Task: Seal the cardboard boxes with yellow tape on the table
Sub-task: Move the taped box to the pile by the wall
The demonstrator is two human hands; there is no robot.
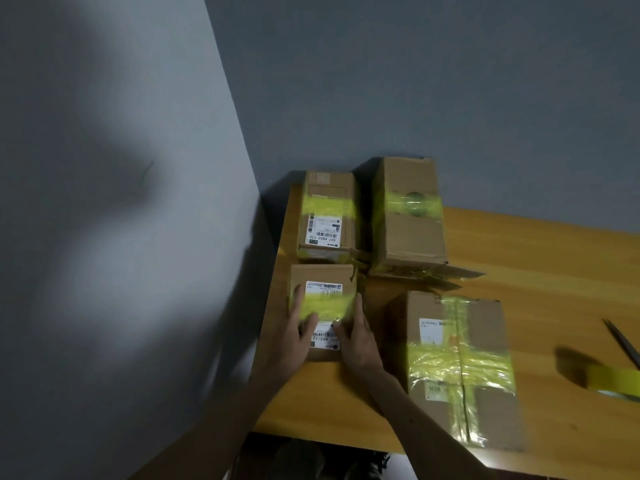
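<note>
A small cardboard box point(323, 275) with a white label and a yellow tape band across its top sits near the table's left edge. My left hand point(296, 336) holds its left side, thumb lying on the tape. My right hand point(356, 336) holds its right side, fingers straight along the box, thumb on top. Behind it stand two taped boxes, a labelled one point(327, 216) and a taller plain one point(408, 216). A larger box point(460, 365) with crossed yellow tape lies to the right. A yellow tape roll point(613, 381) lies at the right edge.
The wooden table point(540, 268) stands in a corner of grey walls, with a wall close on the left. A thin dark tool, perhaps scissors or tweezers point(623, 339), lies near the tape roll. Loose flaps stick out under the tall box.
</note>
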